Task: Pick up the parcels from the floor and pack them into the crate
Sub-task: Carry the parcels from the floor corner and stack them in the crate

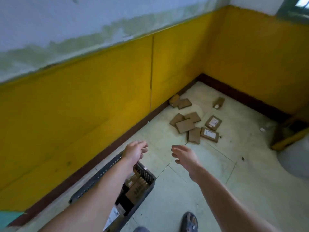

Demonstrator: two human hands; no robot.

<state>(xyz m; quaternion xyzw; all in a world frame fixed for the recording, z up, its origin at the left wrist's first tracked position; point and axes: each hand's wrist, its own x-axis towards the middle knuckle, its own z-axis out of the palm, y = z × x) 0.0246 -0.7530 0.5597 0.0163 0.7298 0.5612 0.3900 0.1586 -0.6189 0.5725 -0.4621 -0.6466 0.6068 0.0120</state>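
Note:
Several brown cardboard parcels [190, 124] lie scattered on the pale tiled floor near the room's far corner; two of them [209, 134] show white labels. A dark perforated plastic crate [147, 180] stands on the floor along the left wall, below my left forearm, with a few parcels [133, 190] inside it. My left hand [135, 152] hangs above the crate's far end, fingers apart and empty. To its right, my right hand [185, 156] reaches forward over the floor, also open and empty. Both hands are well short of the scattered parcels.
A yellow wall with a dark skirting [117, 141] runs along the left and far sides. At the right stand a yellow-edged wooden frame [287, 134] and a white sack-like bulk [294, 158]. My sandalled foot [189, 221] shows at the bottom.

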